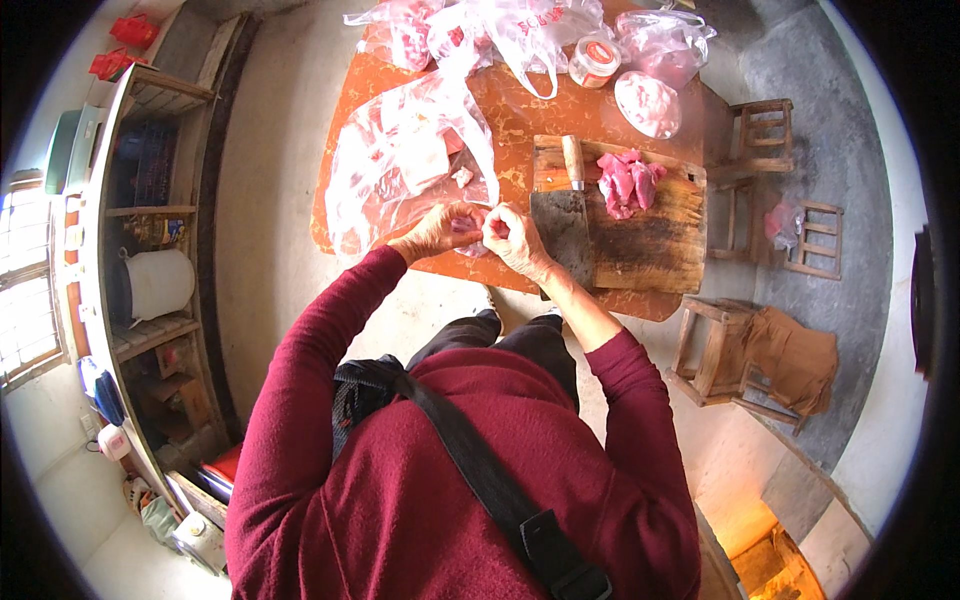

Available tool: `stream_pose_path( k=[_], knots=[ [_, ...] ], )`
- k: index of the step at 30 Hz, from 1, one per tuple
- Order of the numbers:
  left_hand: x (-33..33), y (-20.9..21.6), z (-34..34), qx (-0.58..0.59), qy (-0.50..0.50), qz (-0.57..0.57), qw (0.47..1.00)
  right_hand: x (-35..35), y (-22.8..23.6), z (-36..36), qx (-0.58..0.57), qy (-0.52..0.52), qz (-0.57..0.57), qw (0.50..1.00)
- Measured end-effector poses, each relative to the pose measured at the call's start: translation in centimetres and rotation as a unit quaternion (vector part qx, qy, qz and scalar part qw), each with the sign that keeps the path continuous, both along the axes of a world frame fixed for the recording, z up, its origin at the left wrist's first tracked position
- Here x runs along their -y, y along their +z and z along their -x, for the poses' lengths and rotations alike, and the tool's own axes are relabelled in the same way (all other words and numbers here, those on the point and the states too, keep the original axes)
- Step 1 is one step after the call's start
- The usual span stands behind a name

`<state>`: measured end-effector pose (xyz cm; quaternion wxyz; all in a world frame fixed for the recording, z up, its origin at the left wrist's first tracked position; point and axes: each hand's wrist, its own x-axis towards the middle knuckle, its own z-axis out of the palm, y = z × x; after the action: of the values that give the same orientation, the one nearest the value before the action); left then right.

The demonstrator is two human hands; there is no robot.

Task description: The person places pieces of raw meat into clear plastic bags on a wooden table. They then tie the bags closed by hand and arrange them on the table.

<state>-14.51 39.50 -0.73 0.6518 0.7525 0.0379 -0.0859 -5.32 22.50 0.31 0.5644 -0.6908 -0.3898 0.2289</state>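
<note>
My left hand [444, 229] and my right hand [515, 241] meet at the table's near edge, thumbs and fingers pinched together. Between them they grip the near edge of a clear plastic bag [362, 160], which spreads away over the table. Inside or on the bag lie a pale slab of meat or fat [424, 164] and a small whitish piece [462, 177]. Right of my right hand, a cleaver [562, 228] rests flat on a worn wooden cutting board [660, 245], its handle pointing away. Pink raw meat pieces [629, 183] are heaped at the board's far side.
Along the brown table's [513, 110] far edge sit plastic bags of meat [455, 38], a round lidded tub [594, 61] and a bag with pale contents [648, 104]. Wooden stools [712, 330] stand to the right, one draped with brown cloth [790, 358]. Shelving [150, 210] lines the left wall.
</note>
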Motion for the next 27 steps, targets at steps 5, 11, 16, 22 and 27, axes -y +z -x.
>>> stream_pose_path(
  k=[5,11,16,22,27],
  knots=[
    [0.8,0.6,0.1,0.025,0.01,-0.07,0.997,-0.1,-0.1,0.0,0.041,0.024,0.001,0.999],
    [0.8,3.9,-0.3,0.061,-0.007,-0.217,0.974,-0.4,3.1,-4.1,0.026,0.046,0.034,0.998],
    [0.4,6.0,-0.3,0.068,0.047,-0.192,0.978,-2.8,3.3,-10.4,0.078,-0.188,0.052,0.978],
    [0.1,8.0,-0.4,0.138,0.132,-0.23,0.954,-6.0,-2.3,-18.4,0.072,-0.266,0.066,0.959],
    [-1.0,8.3,1.2,0.086,0.225,-0.164,0.957,-8.4,-6.5,-23.4,0.15,-0.292,0.107,0.938]
  ],
)
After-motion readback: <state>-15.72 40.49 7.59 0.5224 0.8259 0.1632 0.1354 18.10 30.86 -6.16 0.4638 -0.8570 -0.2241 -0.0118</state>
